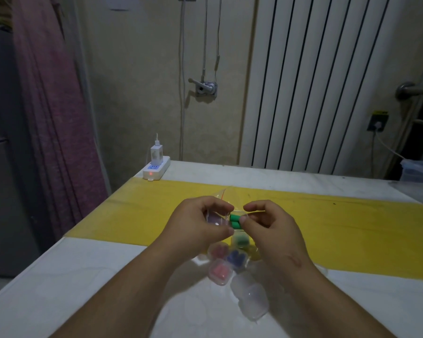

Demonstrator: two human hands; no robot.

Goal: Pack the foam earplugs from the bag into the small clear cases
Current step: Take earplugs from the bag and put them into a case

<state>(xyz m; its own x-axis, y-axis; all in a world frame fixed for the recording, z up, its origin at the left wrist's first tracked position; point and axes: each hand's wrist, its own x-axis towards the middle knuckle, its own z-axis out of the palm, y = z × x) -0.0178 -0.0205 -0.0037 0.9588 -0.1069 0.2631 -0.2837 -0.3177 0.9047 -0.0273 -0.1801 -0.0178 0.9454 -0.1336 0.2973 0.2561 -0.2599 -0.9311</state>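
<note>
From the head camera, our left hand [200, 220] curls around a small clear case [215, 219] above the table [108, 276]. Our right hand [266, 225] pinches the green earplugs [235, 221] at its opening. The bag [224, 193] lies just behind, and filled cases [219, 270] sit below our hands.

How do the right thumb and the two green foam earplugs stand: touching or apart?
Touching. In the head view the right hand has its thumb tip against the ends of the green foam earplugs, with no gap.
</note>
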